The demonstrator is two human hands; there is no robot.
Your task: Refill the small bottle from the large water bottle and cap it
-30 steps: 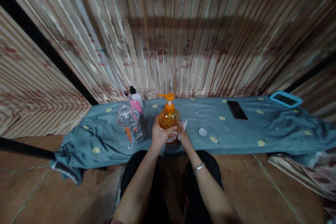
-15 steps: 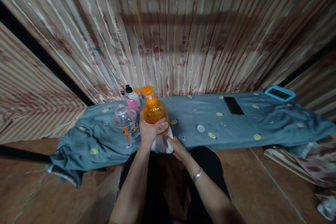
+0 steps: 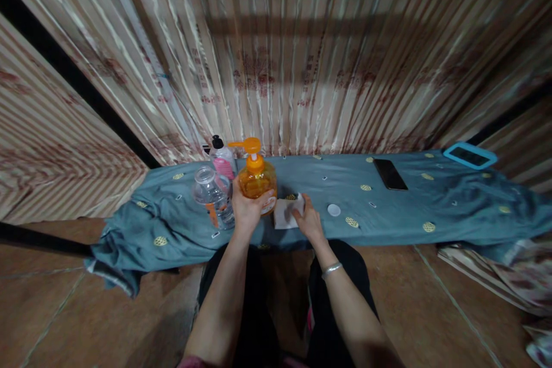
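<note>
An orange pump bottle (image 3: 255, 177) stands on the blue patterned cloth (image 3: 388, 213), and my left hand (image 3: 246, 207) is wrapped around its lower body. Just right of the bottle lies a white tissue (image 3: 285, 213) flat on the cloth. My right hand (image 3: 307, 219) rests on the tissue's right side with fingers spread. A silver bangle sits on my right wrist.
A clear plastic jar (image 3: 212, 195) and a pink-labelled bottle with a black cap (image 3: 221, 160) stand left of the pump bottle. A small white cap (image 3: 333, 210), a black phone (image 3: 390, 173) and a blue-framed device (image 3: 469, 155) lie further right. Striped curtains hang behind.
The orange bottle was lifted and tilted to the left, then set upright further back. My right hand brought the tissue from under the bottle and laid it on the cloth beside it.
</note>
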